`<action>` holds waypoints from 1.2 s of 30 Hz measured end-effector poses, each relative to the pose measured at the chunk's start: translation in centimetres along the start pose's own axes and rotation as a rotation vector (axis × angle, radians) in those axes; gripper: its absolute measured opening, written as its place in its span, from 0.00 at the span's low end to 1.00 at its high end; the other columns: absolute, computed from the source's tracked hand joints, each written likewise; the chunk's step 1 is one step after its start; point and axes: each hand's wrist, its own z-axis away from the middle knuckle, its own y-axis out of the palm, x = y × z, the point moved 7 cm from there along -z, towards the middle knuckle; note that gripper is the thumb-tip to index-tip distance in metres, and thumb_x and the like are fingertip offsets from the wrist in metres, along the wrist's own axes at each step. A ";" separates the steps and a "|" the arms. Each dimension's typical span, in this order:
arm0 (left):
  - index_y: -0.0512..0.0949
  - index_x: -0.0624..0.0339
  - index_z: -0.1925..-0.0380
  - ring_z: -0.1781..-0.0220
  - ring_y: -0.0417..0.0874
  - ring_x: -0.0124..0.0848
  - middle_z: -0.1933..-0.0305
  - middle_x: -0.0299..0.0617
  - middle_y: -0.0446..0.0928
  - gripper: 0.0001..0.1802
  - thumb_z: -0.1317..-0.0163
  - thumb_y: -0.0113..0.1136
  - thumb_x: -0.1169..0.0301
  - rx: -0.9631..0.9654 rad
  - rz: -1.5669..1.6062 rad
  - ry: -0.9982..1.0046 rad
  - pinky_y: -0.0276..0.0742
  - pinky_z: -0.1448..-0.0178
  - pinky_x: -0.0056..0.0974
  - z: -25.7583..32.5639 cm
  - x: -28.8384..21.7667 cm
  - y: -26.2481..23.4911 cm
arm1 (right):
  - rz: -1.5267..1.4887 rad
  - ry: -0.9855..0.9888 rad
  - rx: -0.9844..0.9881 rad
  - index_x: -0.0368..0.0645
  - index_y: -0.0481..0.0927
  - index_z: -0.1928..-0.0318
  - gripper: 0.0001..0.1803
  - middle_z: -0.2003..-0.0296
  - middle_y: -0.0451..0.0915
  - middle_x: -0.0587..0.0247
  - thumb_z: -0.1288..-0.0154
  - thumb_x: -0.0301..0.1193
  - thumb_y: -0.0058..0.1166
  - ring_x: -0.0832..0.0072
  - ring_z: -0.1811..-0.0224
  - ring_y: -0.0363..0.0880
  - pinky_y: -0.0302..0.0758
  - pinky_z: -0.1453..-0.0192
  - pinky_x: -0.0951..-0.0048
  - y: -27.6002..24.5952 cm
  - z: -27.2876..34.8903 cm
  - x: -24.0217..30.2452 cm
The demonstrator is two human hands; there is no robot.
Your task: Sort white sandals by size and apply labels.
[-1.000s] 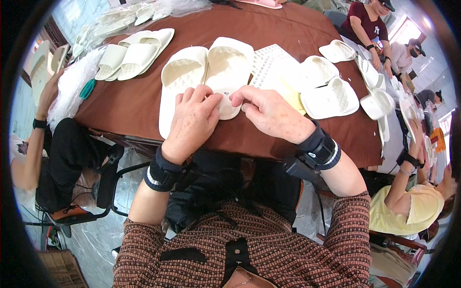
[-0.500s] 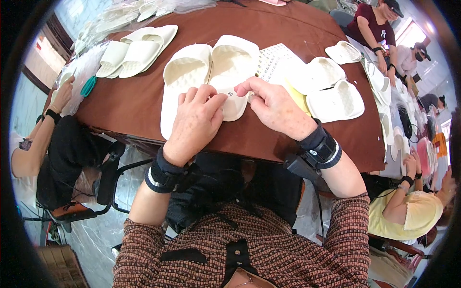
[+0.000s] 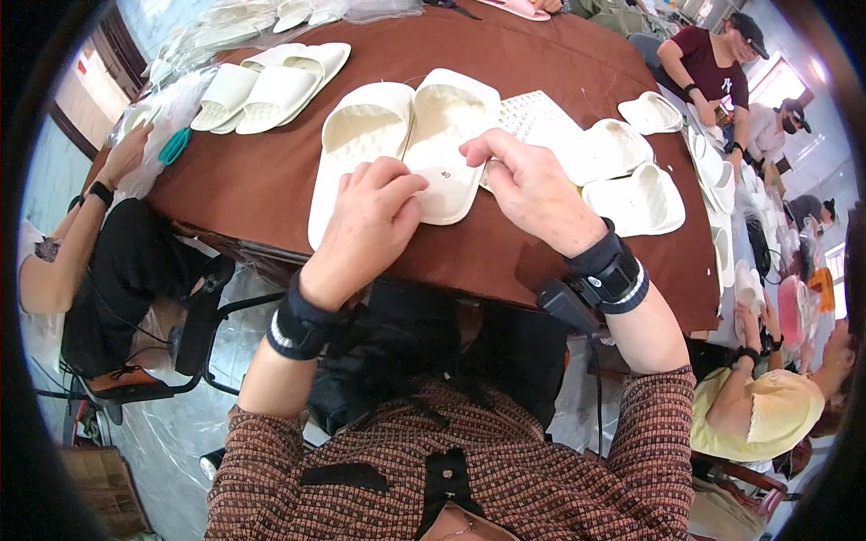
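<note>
Both hands now sit lower on the cream foam slide sandal [image 3: 446, 144], so its heel with a small sticker shows. This sandal lies on the brown worktop [image 3: 271, 180], touching its twin [image 3: 356, 149]. Left hand [image 3: 365, 225] presses the heel edge; right hand [image 3: 532, 185] pinches beside it, empty I think. Labelling seems in hand; next needs careful smoothing.

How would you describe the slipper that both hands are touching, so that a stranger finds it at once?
Start at the brown table and look at its near edge, where two cream slippers lie side by side. It is the right slipper of that pair, under the fingertips of the left hand and the right hand. Unlike its neighbour, it carries a small printed mark near the heel.
</note>
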 end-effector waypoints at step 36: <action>0.74 0.68 0.56 0.76 0.79 0.26 0.67 0.45 0.82 0.10 0.33 0.55 0.72 -0.205 1.319 -0.904 0.75 0.72 0.27 8.4 3.9 -1.5 | 0.533 -0.032 0.101 0.39 0.76 0.47 0.20 0.54 0.80 0.50 0.40 0.21 0.46 0.53 0.53 0.81 0.78 0.49 0.57 0.0 -5.6 -1.6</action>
